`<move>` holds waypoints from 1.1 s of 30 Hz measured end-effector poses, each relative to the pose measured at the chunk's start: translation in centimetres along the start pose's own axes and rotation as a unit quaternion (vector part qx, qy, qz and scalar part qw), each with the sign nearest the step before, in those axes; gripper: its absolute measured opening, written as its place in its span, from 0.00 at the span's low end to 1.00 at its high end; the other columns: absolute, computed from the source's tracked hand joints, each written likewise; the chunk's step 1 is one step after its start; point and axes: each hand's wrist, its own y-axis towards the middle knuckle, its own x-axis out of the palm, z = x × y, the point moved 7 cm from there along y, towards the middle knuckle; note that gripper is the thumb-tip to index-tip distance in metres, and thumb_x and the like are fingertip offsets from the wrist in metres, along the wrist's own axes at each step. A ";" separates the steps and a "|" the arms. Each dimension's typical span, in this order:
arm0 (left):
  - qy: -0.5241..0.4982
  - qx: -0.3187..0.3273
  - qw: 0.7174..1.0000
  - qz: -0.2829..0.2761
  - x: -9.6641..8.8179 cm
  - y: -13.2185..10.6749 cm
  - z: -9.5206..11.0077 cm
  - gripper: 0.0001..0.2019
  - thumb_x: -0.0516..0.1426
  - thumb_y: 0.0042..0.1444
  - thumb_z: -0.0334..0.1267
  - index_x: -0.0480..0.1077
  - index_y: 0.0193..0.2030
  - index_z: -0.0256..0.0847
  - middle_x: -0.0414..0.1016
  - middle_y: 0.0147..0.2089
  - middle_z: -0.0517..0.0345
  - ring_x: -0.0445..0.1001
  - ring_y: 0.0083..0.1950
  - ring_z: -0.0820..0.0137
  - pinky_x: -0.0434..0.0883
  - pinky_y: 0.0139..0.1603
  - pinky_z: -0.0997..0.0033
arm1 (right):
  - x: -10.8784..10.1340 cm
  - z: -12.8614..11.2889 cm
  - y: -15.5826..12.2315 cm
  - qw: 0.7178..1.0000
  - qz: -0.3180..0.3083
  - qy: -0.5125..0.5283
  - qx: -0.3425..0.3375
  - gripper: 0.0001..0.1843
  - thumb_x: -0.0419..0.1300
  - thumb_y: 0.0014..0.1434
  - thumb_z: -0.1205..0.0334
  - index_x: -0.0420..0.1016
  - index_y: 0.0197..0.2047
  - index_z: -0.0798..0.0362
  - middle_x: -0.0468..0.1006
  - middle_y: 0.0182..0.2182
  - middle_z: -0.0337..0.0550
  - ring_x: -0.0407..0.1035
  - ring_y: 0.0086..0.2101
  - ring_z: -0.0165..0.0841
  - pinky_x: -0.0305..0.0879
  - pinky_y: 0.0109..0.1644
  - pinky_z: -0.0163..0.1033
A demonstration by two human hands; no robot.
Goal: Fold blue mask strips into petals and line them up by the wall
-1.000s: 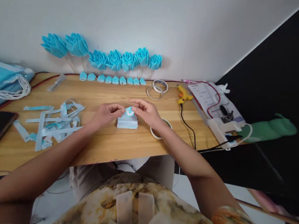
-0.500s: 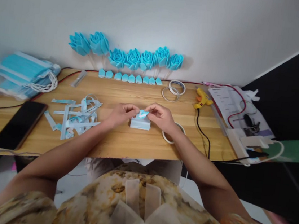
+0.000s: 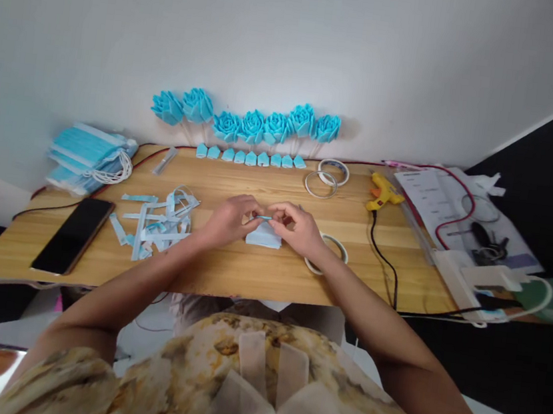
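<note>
Both hands meet over the smooth wooden desk (image 3: 258,275): the left hand (image 3: 227,220) and right hand (image 3: 299,226) pinch a small pale-blue fabric piece (image 3: 263,218) between closed fingertips, just above a flat stack of soft blue squares (image 3: 263,237) at mid-desk. A thin white tape ring (image 3: 340,246) lies beside the right wrist, and limp blue strips (image 3: 156,224) sprawl to the left. Farther back, a row of folded petals (image 3: 251,157) sits beneath layered blue roses (image 3: 246,121) against the wall.

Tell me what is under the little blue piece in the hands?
A pale blue stack of cut pieces lies on the wooden table right below the little blue piece. The left hand and right hand hide the stack's ends. Whether they touch is unclear.
</note>
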 end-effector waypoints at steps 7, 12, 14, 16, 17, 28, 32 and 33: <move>0.137 -0.247 0.959 -0.009 -6.7 1.9 -9.6 0.05 0.60 0.55 0.39 0.73 0.30 0.41 0.80 0.57 0.47 0.77 0.59 0.54 0.70 0.61 0.56 | -0.1 0.3 0.0 1.000 -0.014 -0.012 0.011 0.17 0.60 0.64 0.56 0.79 0.54 0.50 0.82 0.34 0.39 0.70 0.29 0.28 0.66 0.36 0.34; 0.148 -0.361 0.920 -0.042 -7.7 2.1 -14.0 0.06 0.57 0.52 0.40 0.70 0.27 0.42 0.83 0.45 0.49 0.80 0.47 0.55 0.72 0.50 0.61 | -0.1 0.2 0.0 1.000 -0.020 -0.013 0.008 0.17 0.58 0.65 0.58 0.79 0.55 0.51 0.82 0.34 0.39 0.70 0.29 0.28 0.65 0.36 0.34; 0.117 -0.316 0.939 -0.061 -6.0 3.1 -13.5 0.07 0.57 0.51 0.41 0.70 0.28 0.42 0.83 0.47 0.50 0.79 0.49 0.57 0.71 0.50 0.63 | -0.1 0.2 0.0 1.000 -0.022 -0.016 0.010 0.17 0.58 0.65 0.58 0.79 0.55 0.51 0.82 0.33 0.38 0.70 0.29 0.28 0.64 0.36 0.33; 0.101 -0.280 0.951 -0.082 -4.0 4.2 -12.8 0.07 0.57 0.52 0.42 0.70 0.29 0.42 0.82 0.47 0.50 0.79 0.48 0.57 0.71 0.50 0.63 | 0.0 0.1 0.0 0.999 -0.027 -0.023 0.013 0.17 0.58 0.65 0.58 0.79 0.55 0.51 0.82 0.33 0.38 0.70 0.29 0.28 0.63 0.36 0.33; 0.101 -0.273 0.953 -0.086 -3.2 4.6 -12.6 0.07 0.57 0.51 0.42 0.70 0.29 0.42 0.82 0.45 0.49 0.79 0.47 0.57 0.71 0.49 0.62 | 0.0 0.1 0.0 0.999 -0.030 -0.026 0.013 0.17 0.58 0.65 0.58 0.79 0.55 0.51 0.82 0.33 0.38 0.69 0.28 0.28 0.63 0.36 0.33; 0.072 -0.241 0.962 -0.107 2.4 9.1 -9.3 0.04 0.58 0.52 0.35 0.71 0.27 0.40 0.81 0.36 0.49 0.76 0.39 0.60 0.67 0.41 0.64 | 0.2 -0.1 0.0 0.998 -0.046 -0.044 0.008 0.17 0.58 0.66 0.60 0.80 0.54 0.51 0.81 0.31 0.38 0.69 0.29 0.29 0.60 0.36 0.33; 0.060 -0.220 0.967 -0.115 4.9 11.0 -8.3 0.03 0.59 0.52 0.36 0.73 0.30 0.40 0.80 0.34 0.51 0.75 0.36 0.62 0.66 0.39 0.64 | 0.2 -0.3 0.0 0.997 -0.049 -0.061 0.004 0.16 0.58 0.66 0.60 0.81 0.54 0.51 0.82 0.31 0.39 0.69 0.29 0.29 0.59 0.37 0.33; 0.053 -0.211 0.969 -0.118 5.6 11.4 -8.0 0.03 0.60 0.52 0.36 0.74 0.30 0.40 0.80 0.34 0.51 0.75 0.36 0.62 0.66 0.39 0.65 | 0.2 -0.3 0.0 0.997 -0.051 -0.065 0.004 0.16 0.58 0.67 0.60 0.81 0.53 0.51 0.82 0.31 0.39 0.69 0.29 0.29 0.59 0.36 0.33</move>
